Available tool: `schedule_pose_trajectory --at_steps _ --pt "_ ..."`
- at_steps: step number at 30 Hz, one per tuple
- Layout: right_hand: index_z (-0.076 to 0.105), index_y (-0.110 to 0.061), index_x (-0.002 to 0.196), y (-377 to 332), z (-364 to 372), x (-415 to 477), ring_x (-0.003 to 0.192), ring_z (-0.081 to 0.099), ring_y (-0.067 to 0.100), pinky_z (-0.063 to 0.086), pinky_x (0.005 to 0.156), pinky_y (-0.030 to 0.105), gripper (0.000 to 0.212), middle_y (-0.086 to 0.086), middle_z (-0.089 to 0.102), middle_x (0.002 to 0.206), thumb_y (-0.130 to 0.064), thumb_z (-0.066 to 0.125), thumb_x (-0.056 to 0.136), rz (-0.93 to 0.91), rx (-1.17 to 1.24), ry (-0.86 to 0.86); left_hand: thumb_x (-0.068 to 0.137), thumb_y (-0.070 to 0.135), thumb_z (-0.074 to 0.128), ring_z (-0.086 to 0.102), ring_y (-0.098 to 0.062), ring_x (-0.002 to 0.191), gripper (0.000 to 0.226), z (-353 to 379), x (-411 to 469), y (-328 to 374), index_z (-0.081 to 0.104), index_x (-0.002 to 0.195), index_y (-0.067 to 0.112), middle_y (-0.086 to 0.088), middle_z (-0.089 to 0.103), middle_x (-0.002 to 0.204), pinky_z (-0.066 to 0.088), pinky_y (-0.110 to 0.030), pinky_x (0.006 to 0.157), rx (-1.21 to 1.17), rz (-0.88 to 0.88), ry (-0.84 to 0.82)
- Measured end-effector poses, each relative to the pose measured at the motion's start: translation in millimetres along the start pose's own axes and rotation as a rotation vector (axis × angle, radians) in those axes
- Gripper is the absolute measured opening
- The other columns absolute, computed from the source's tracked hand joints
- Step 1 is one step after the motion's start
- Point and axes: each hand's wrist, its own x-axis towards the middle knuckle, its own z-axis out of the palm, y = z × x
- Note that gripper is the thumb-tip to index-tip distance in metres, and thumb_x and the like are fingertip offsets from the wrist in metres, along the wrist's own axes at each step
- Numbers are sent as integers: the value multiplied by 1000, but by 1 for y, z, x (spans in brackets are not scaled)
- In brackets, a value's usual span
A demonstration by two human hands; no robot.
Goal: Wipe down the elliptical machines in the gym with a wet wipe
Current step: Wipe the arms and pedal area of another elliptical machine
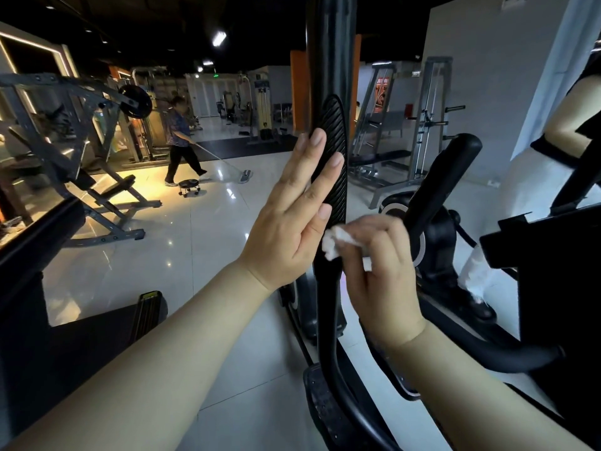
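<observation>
Writing shows only far beyond the hands. An orange poster (382,94) on a frame above and behind the right hand carries pale characters too blurred to read. A small green sign (214,74) glows high above the left hand's fingertips, and its text is just as illegible.

The left hand (292,219) is released, fingers straight and close together. It lies flat against the left face of the ribbed grip (333,151) on the elliptical machine's upright handlebar (328,307) and holds nothing. The right hand (380,275) sits just below and to the right of the left little finger. Its fingers are curled round a crumpled white wet wipe (335,244), which it presses onto the bar at the grip's lower end. The wipe therefore lies between the two hands and touches the bar. It seems to brush the side of the left little finger, though the blur there makes that uncertain.

Below both wrists the bar curves down towards a black pedal (325,408). To the right of the right hand a second padded handle (445,177) slants upward. Far beyond the left hand, across the glossy tiled floor (195,255), a person (179,138) pushes a mop (244,175). A small wheeled stool (189,185) stands just beside that person's feet.
</observation>
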Motion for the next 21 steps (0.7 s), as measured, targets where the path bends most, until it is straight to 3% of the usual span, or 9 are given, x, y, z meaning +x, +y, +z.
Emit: schedule_pose_trajectory --at_steps 3,6,8,13,17,21 --pt "68 3 108 -6 6 -2 103 57 20 53 85 38 13 6 54 109 4 64 95 27 27 63 98 -10 45 17 -58 147 48 1 -1 1 33 143 -16 -37 21 155 14 -52 126 -5 -14 1" --pt "71 7 109 -2 12 -34 105 57 20 45 99 23 17 8 52 114 0 61 97 -73 -57 -83 98 -9 45 17 -57 147 48 3 -3 1 33 143 -16 -37 22 154 14 -51 126 -19 -22 5" --pt "70 6 111 3 11 -44 102 58 21 43 99 18 20 6 50 115 4 65 92 -90 -80 -137 98 -9 45 18 -57 147 47 4 -4 1 34 143 -18 -33 21 155 14 -50 126 -25 -18 6" --pt "60 -5 115 6 6 -14 101 58 24 54 83 40 14 13 56 108 -10 56 103 -39 29 -18 97 -12 44 16 -49 150 48 6 -7 -1 31 143 -17 -28 16 155 13 -50 126 -28 -19 13" --pt "58 -6 108 0 10 -11 101 54 18 51 85 33 11 -4 50 113 -1 60 98 28 69 83 97 -13 44 16 -49 149 47 8 -8 -2 32 142 -19 -28 15 155 12 -50 126 -45 -29 13" --pt "69 4 106 7 11 -51 106 57 16 50 96 29 13 6 52 113 -2 65 95 -26 2 -81 97 -12 44 14 -42 150 47 8 -9 -1 32 142 -18 -28 15 154 12 -47 126 -55 -28 30"
